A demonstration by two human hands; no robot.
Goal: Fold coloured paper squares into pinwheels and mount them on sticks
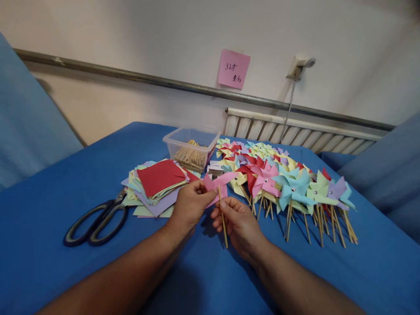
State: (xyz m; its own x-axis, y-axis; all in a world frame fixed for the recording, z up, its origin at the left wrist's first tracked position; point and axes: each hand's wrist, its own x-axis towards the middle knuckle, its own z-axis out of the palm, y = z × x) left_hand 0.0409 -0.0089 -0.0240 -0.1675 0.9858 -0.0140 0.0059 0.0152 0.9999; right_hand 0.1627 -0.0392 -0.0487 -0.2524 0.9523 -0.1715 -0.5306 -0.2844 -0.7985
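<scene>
My left hand (190, 203) pinches a pink paper pinwheel (219, 183) by its left side, just above the blue table (49, 192). My right hand (238, 221) grips a thin wooden stick (223, 223) that runs up behind the pinwheel. Both hands meet at the middle of the table. A stack of coloured paper squares (157, 183), red on top, lies just left of my left hand. To the right lies a large pile of finished pinwheels on sticks (282, 179) in several colours.
Black-handled scissors (98, 218) lie at the left of the paper stack. A clear plastic box (190, 146) with wooden sticks stands behind the stack. A pink note (233, 68) hangs on the wall above a radiator (295, 131). Blue cloth (26, 122) borders both sides.
</scene>
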